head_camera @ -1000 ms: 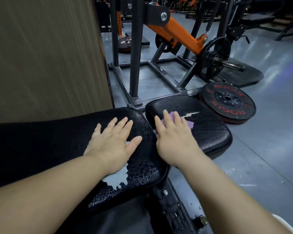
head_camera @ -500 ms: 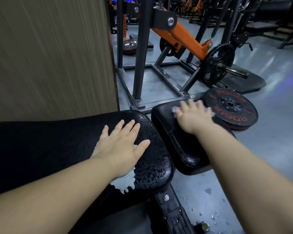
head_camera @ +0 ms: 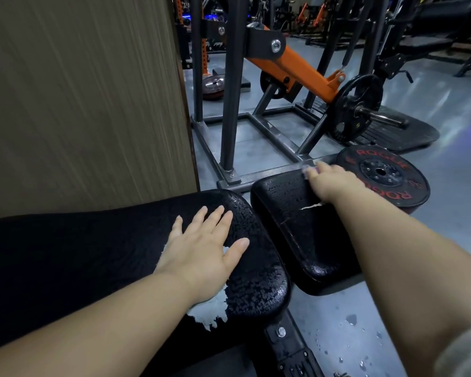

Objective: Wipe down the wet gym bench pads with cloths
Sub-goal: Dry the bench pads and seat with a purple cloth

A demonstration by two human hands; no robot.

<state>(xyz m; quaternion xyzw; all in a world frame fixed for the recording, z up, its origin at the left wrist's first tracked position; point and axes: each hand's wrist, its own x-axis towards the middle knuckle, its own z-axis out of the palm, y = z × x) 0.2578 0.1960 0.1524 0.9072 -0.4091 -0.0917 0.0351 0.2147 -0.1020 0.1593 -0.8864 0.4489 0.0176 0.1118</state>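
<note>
The left hand (head_camera: pixel 201 248) is laid flat on the long back pad (head_camera: pixel 93 254), fingers straight and slightly spread, gripping nothing. A pale patch (head_camera: pixel 210 312) is seen under the palm and wrist; whether it is cloth or worn covering cannot be told. The black pad around it is beaded with water.

The right hand (head_camera: pixel 331 182) is stretched to the far edge of the smaller seat pad (head_camera: pixel 291 232), just beside the back pad. It is blurred, so the lie of its fingers cannot be made out. A sliver of purple cloth (head_camera: pixel 309 170) is seen at its fingertips, the rest being hidden beneath the hand. A white tear (head_camera: pixel 312 206) is visible in the seat pad by the wrist.

Beyond the hand a weight plate (head_camera: pixel 408 183) is lying on the floor (head_camera: pixel 337 308), marked "ROGUE" in red, the lower lettering partly covered by the forearm. A smaller plate (head_camera: pixel 356 104), marked "5", is mounted on an orange lever arm (head_camera: pixel 297 66). Droplets are scattered on the floor. A wooden panel (head_camera: pixel 79 91) fills the upper left. A grey sleeve (head_camera: pixel 465 355) is cut off at the lower right corner.
</note>
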